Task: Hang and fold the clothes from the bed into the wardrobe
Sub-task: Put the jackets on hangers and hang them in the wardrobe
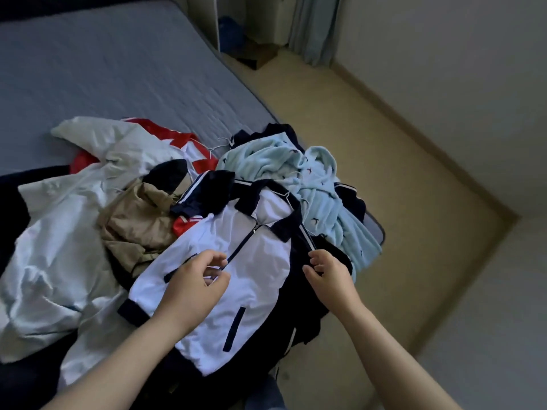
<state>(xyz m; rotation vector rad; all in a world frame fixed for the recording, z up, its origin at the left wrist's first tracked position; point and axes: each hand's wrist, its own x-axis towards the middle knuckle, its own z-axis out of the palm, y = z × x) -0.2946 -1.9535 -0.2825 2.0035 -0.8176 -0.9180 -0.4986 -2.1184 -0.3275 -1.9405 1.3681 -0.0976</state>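
While I watch from the head view, the left hand hovers with its fingers curled over the lower end of the zip on the white and navy jacket; whether it actually pinches the zip I cannot tell. The right hand pinches the jacket's dark, white-striped sleeve edge between thumb and forefinger. The jacket lies face up on top of the heap at the near corner of the bed, its fabric smooth and slightly glossy, with a navy collar, navy cuffs and slim navy pocket slits. Left of it sits a crumpled khaki garment, matte and creased, and beyond that a pale, shiny jacket spread wide in soft folds. A red and white piece shows from under the pale jacket. To the right, a light blue fleece, fluffy and dotted with a small print, is bunched up and spills toward the bed's rounded corner. A thin white hanger pokes out just beside it. The grey quilted mattress runs flat and bare behind the heap. Past the bed edge, the beige floor stretches open to the wall.
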